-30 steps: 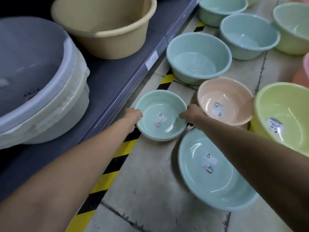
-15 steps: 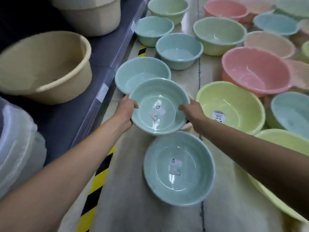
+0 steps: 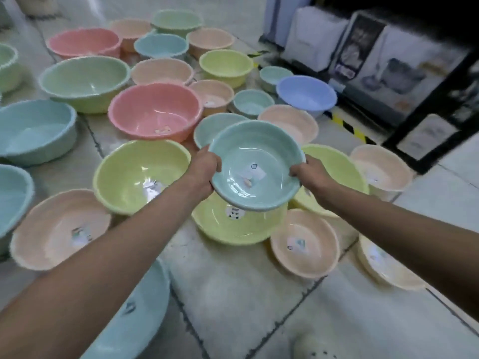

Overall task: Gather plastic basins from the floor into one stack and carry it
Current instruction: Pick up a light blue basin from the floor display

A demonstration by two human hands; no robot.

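right now both hands are up on a small teal basin (image 3: pixel 255 164), held in the air above the floor (image 3: pixel 233 294). left hand (image 3: pixel 204 172) has its fingers curled round the left rim, right hand (image 3: pixel 308 172) pinches the right rim, thumb on the inside. the basin tilts a little toward the camera, a sticker on its bottom. below it sits a yellow basin (image 3: pixel 233 226), touching a peach basin (image 3: pixel 304 244) to its right. a pink basin (image 3: pixel 155 112) sits further back among plenty more.
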